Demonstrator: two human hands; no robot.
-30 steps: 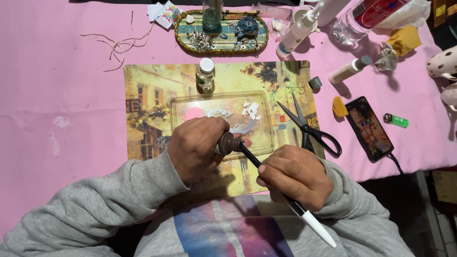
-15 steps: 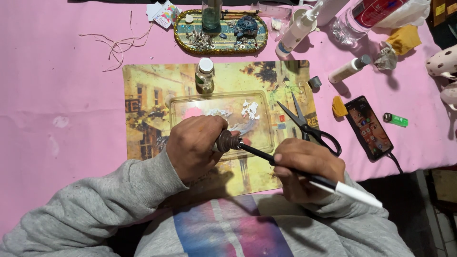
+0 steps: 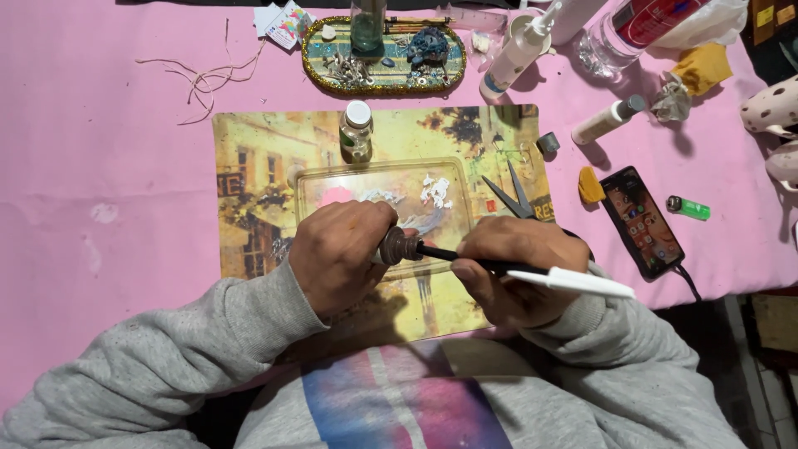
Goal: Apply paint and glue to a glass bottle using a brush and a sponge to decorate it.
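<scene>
While the left hand [image 3: 342, 254] hides most of a small dark object [image 3: 392, 246], right-hand [image 3: 511, 278] fingers grasp a paintbrush [image 3: 544, 274].

Left hand [image 3: 341, 254] grips a small brown piece [image 3: 393, 246] — right hand [image 3: 514, 270] holds brush [image 3: 532, 272].

Open pink desk [image 3: 100, 166] lies toward the left edge; scissors [image 3: 515, 195], phone [image 3: 642, 220], lighter [image 3: 688, 208] and bottles [image 3: 605, 122] crowd the right side.

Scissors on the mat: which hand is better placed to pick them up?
Right, probably. The right hand lies just below the scissors, though it holds a brush. The left hand is farther off and grips a small dark piece.
</scene>
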